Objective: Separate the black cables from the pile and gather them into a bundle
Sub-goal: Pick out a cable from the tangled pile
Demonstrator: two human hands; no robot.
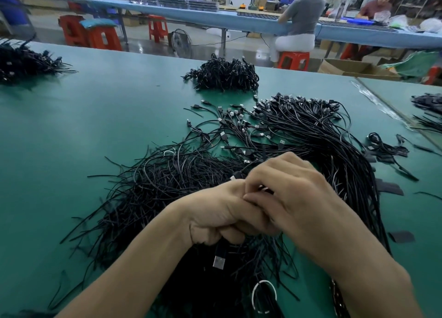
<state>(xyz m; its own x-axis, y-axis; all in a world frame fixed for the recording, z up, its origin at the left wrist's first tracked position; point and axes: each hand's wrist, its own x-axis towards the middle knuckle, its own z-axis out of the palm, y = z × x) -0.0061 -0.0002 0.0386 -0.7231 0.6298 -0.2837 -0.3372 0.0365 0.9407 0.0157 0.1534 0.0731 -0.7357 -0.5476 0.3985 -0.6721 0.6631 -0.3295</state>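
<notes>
Above the loose pile of thin black USB cables [299,136] on the green tabletop [83,126], the left hand [215,218] is clenching a gathered handful [218,252] to hold it together, while the right hand's [296,198] fingers [257,199] are pinching another strand [240,173], apparently to add it.

Your green table [95,126] carries a few flat black strips [401,236] on its right side, possibly fastening tape. Past its far edge stand red stools [102,40], a floor fan [181,42] and an open cardboard box [346,67]. At the long blue bench [191,13], a person in a grey top [303,13] sits with their back to you.
</notes>
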